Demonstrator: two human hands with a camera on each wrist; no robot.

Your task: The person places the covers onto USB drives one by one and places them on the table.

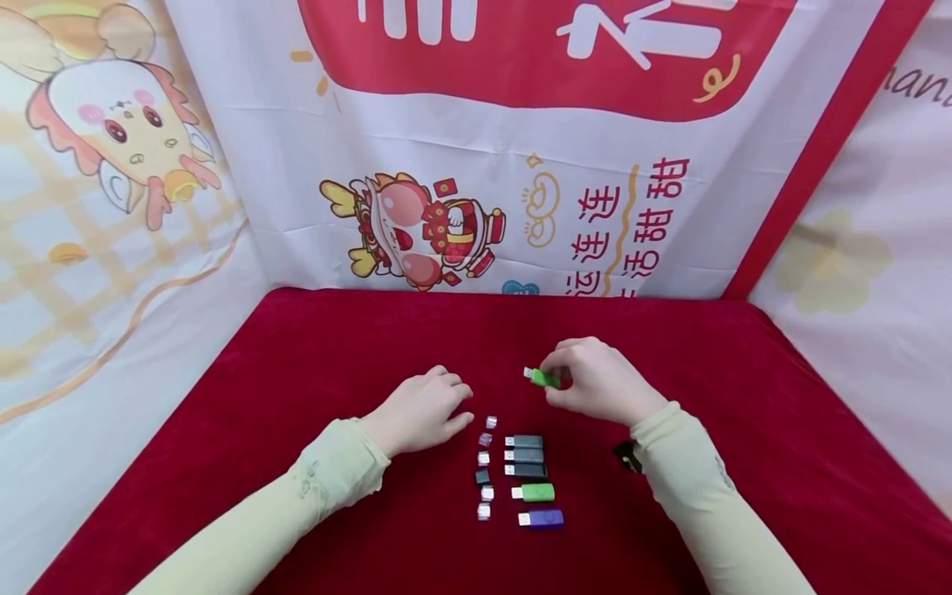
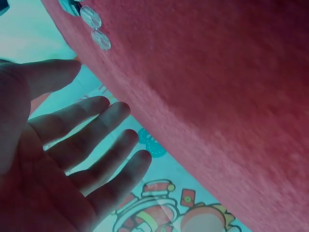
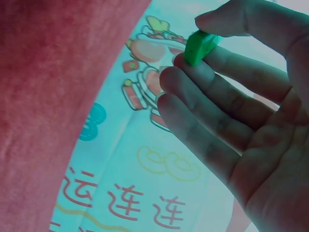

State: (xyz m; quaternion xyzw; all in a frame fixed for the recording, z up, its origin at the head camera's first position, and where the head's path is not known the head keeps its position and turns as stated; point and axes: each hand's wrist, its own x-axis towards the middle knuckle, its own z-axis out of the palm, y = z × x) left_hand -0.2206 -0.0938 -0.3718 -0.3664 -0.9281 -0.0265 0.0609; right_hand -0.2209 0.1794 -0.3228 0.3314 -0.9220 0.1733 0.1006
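Green USB stick — pinched in right hand, left hand relaxed, red lettering "运连连" on white backdrop

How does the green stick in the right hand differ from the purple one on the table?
Colour: the held green stick is bright green; the purple stick is blue-purple.
Support: the right hand pinches the held green stick; the purple stick lies on the red cloth.
Shared: both show a bare metal plug, pointing left in the head view.
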